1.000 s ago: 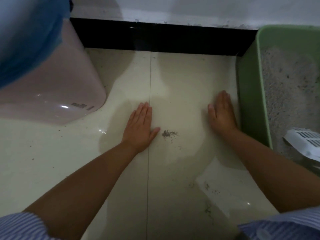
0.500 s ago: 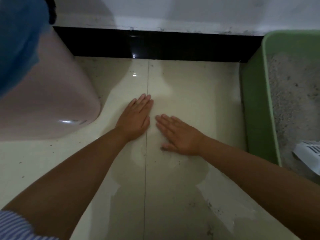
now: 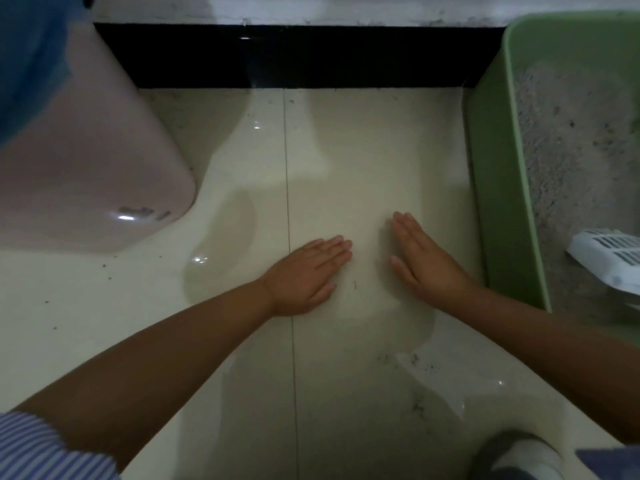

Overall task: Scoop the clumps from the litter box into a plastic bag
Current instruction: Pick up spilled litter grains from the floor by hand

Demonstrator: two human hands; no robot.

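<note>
A green litter box (image 3: 498, 188) stands at the right, filled with grey litter (image 3: 575, 140). A white slotted scoop (image 3: 609, 254) lies in it near the right edge. My left hand (image 3: 308, 275) rests flat on the cream floor tile, fingers straight and pointing right. My right hand (image 3: 422, 261) lies flat beside it, just left of the litter box wall, fingers straight and pointing away from me. Neither hand holds anything. No plastic bag is in view.
A pink plastic bin (image 3: 86, 168) with a blue bag (image 3: 31, 53) over its top stands at the left. A black skirting board (image 3: 294, 57) runs along the wall. Dark litter grains (image 3: 415, 362) speckle the floor near me. A shoe (image 3: 516, 455) shows at the bottom right.
My right hand has slid rightward, back toward the litter box. My left hand has turned so its fingers point right. The small grey litter pile seen a second ago is no longer visible.
</note>
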